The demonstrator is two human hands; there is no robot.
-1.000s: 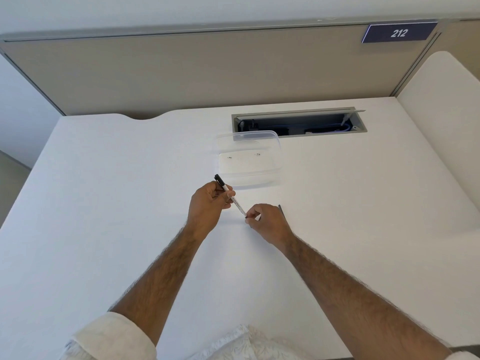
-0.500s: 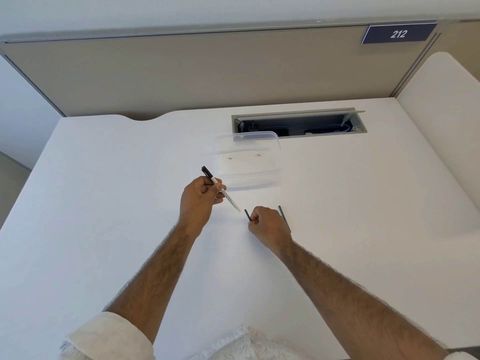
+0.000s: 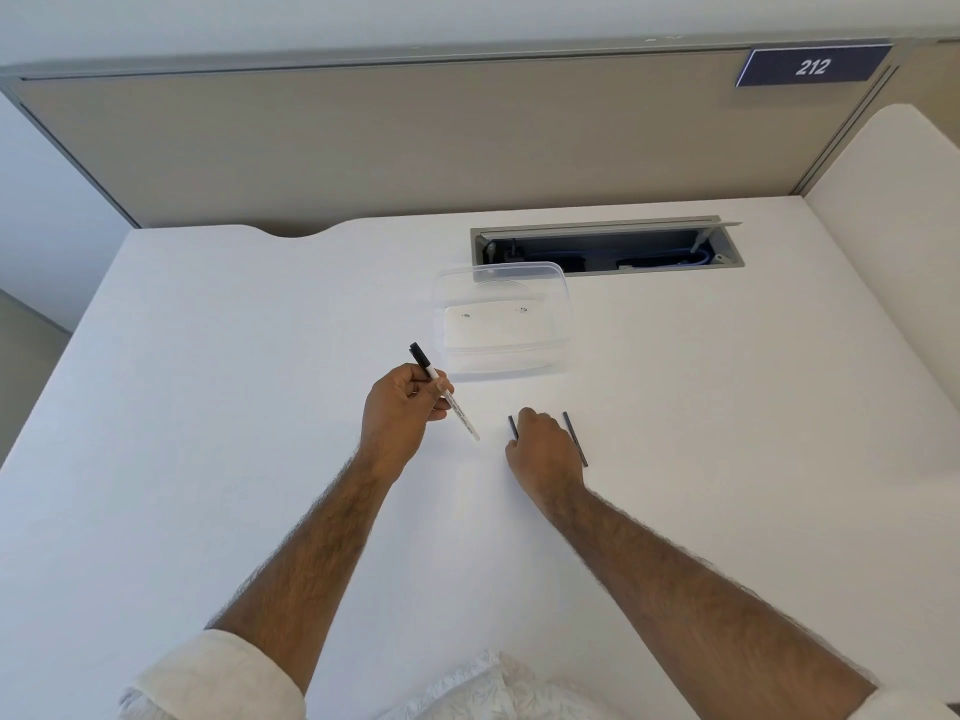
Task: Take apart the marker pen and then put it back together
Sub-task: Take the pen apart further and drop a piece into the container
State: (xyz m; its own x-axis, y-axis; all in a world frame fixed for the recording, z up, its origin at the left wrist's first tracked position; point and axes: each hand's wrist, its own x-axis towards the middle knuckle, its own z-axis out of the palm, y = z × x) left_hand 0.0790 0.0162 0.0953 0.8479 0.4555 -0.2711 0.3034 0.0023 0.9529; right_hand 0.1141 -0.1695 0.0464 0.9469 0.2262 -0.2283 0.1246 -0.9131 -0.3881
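A container [image 3: 503, 324] is set on the desk [image 3: 208, 407], just before a cable tray [image 3: 605, 246] sunk into the far edge. Nearer, a marker body [image 3: 444, 393] is held in the left hand [image 3: 400, 418] — to its right, two thin rods [image 3: 513, 426] [image 3: 575, 439] are found either side of the right hand [image 3: 543, 449].

The scene is seen through a single wide-angle view, taken from the head of the person and aimed forward and steeply down over the white table [image 3: 208, 459], so that both forearms are seen reaching away from the bottom edge with the left hand [image 3: 400, 407] and right hand [image 3: 543, 449] held near the middle of the frame, at arm's reach from the lens. The far edge of the table, the open cable tray [image 3: 608, 246] and the beige partition [image 3: 415, 137] with its number plate [image 3: 813, 67] are taken in along the top, where straight lines are bent by the wide lens. No second view is provided, so nothing is shared between views.
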